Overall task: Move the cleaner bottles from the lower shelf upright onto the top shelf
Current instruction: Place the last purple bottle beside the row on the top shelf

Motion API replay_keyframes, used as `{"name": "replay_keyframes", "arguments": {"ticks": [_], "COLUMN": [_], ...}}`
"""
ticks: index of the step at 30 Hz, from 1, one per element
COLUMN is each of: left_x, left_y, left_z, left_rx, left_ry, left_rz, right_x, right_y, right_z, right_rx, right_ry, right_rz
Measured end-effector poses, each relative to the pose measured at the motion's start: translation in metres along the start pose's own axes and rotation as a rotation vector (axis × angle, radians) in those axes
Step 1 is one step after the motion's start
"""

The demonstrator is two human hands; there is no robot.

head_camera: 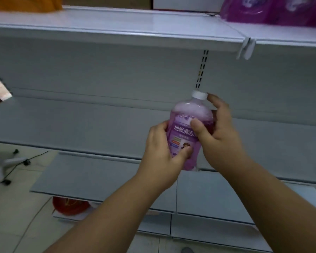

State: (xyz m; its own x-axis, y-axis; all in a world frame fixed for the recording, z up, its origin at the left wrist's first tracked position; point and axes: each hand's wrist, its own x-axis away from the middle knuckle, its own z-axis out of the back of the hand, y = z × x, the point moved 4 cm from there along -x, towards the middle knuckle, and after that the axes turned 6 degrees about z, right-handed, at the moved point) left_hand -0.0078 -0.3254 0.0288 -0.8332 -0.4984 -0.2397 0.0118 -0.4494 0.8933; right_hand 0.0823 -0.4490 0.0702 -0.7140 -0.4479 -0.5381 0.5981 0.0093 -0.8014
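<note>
White store shelving fills the view, with the top shelf [117, 24] bare in the middle between an orange item [24, 3] at its left end and purple refill bags [274, 10] at its right. Below that shelf's edge, out in front of the lower shelves, a purple cleaner bottle [185, 132] with a white cap [199, 95] is held nearly upright, gripped from both sides. The right hand [217, 136] wraps its upper body with the thumb across the label, and the left hand [162, 152] curls round its lower part.

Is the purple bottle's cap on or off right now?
On. The white cap sits atop the purple bottle, held roughly upright between the left hand and right hand.
</note>
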Motion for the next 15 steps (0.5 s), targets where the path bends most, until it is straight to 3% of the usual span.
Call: {"name": "replay_keyframes", "arguments": {"ticks": [8,15], "left_x": [0.019,0.007], "left_y": [0.084,0.166], "left_z": [0.017,-0.029], "left_rx": [0.1,-0.057], "left_ry": [-0.094,-0.198], "left_rz": [-0.207,-0.384], "right_x": [0.008,0.014], "right_y": [-0.088,-0.142], "right_z": [0.053,0.159], "right_rx": [0.024,0.032], "right_ry": [0.004,0.099], "right_rz": [0.262,0.377]}}
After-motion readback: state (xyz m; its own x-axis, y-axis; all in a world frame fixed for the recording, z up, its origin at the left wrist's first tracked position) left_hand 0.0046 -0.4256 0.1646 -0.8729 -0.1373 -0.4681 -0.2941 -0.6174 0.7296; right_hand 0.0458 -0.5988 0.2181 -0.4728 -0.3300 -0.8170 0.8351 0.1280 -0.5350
